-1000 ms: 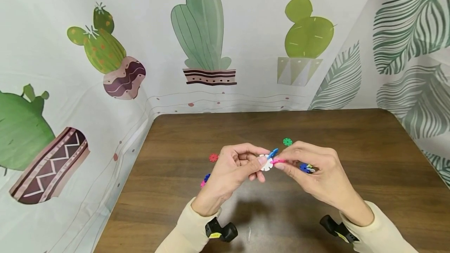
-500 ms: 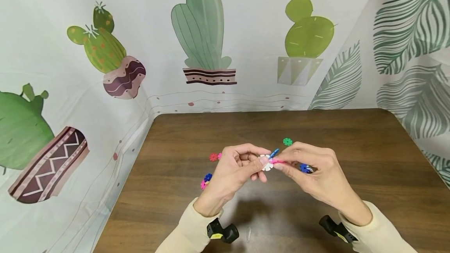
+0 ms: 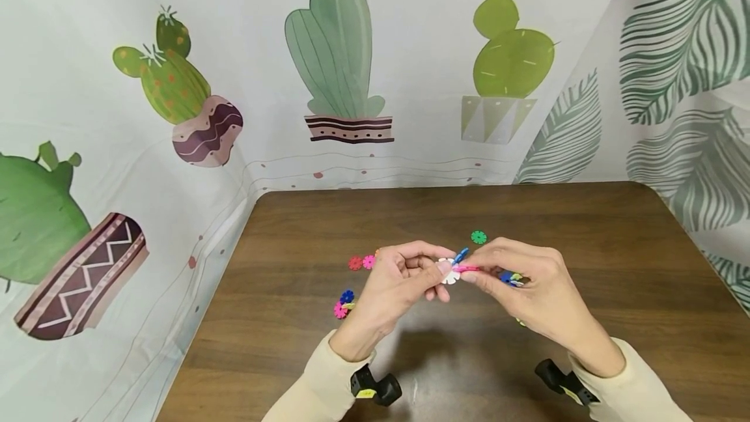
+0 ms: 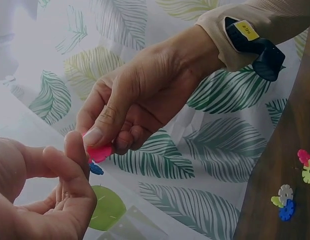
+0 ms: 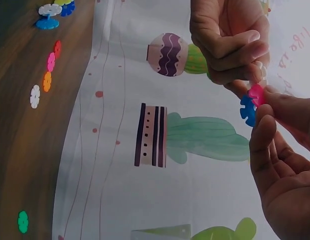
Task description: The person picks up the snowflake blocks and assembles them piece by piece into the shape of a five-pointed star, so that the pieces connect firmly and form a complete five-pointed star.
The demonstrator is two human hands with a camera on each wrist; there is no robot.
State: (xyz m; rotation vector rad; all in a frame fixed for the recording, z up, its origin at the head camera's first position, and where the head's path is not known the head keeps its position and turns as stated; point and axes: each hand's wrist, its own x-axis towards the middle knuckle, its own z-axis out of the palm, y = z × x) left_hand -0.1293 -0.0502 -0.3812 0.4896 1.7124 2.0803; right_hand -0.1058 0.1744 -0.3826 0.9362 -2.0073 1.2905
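My left hand (image 3: 404, 285) pinches a white notched disc (image 3: 451, 277) between thumb and fingers. A blue notched disc (image 3: 461, 256) stands at an angle against the white one. From the other side, my right hand (image 3: 527, 279) holds a pink notched disc (image 3: 467, 269) by thumb and fingertips, its edge meeting the white disc. The right wrist view shows the pink disc (image 5: 256, 94) overlapping the blue disc (image 5: 248, 111), while fingers cover most of the white disc (image 5: 264, 72). Both hands are raised over the table.
On the brown table (image 3: 305, 226) lie a green disc (image 3: 478, 237), a red disc (image 3: 355, 263) and a loose pink disc (image 3: 368, 262). A joined blue-and-pink cluster (image 3: 341, 309) sits left; another blue cluster (image 3: 507, 278) is partly behind my right hand. A patterned cloth (image 3: 433, 161) borders the table.
My left hand has shifted slightly right, uncovering more of the loose pink disc and the left cluster. The held discs have moved a little right with it; both hands keep their pinch.
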